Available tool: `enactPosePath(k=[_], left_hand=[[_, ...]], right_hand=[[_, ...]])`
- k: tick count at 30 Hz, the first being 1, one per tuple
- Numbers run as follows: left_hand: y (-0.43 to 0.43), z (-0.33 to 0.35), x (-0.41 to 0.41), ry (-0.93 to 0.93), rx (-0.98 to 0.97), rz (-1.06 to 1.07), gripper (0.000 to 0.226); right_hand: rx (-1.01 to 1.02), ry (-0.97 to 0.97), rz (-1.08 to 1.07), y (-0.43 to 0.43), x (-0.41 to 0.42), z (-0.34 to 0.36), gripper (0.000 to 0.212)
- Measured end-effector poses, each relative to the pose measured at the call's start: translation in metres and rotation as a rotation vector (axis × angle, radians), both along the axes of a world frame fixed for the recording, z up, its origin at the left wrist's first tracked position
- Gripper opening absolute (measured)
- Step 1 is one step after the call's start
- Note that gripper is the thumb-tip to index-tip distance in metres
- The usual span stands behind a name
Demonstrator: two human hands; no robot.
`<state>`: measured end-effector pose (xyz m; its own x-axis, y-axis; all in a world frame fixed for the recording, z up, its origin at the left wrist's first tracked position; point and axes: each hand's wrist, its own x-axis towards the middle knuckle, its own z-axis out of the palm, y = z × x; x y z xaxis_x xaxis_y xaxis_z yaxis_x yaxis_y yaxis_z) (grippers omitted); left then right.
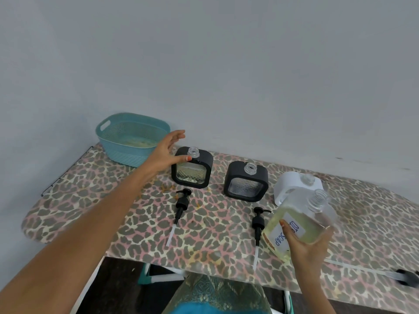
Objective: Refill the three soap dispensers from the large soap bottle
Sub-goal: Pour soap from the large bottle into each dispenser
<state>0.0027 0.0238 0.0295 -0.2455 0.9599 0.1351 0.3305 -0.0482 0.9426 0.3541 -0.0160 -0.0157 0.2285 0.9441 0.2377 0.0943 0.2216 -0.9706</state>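
At the lower right, the right hand [306,243] wraps its fingers round the big soap bottle [301,218], tipped with its cap off. In the middle, the left hand [165,152] is spread open beside the left black dispenser [192,171]; its thumb may be touching the neck.

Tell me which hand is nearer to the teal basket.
Left. The left hand is open just beside the teal basket; the right hand grips the large soap bottle far to its right.
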Motion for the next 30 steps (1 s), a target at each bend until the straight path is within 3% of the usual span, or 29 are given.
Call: enactPosePath(k=[9,14,23,30], left_hand=[[0.009,0.029,0.064,-0.048,0.08,-0.152,0.046],[0.027,0.005,0.104,-0.021,0.001,-0.247,0.053],[0.049,-0.033,0.128,0.068,-0.124,-0.222,0.083],[0.049,-0.045,0.136,-0.032,-0.199,-0.126,0.072]], right_hand=[[-0.011,-0.02,0.025,0.004,0.006,-0.01,0.069],[0.013,-0.04,0.011,0.005,0.007,-0.011,0.066],[-0.041,-0.038,-0.002,0.009,0.008,-0.02,0.077],[-0.052,-0.028,-0.002,0.011,0.01,-0.025,0.077]])
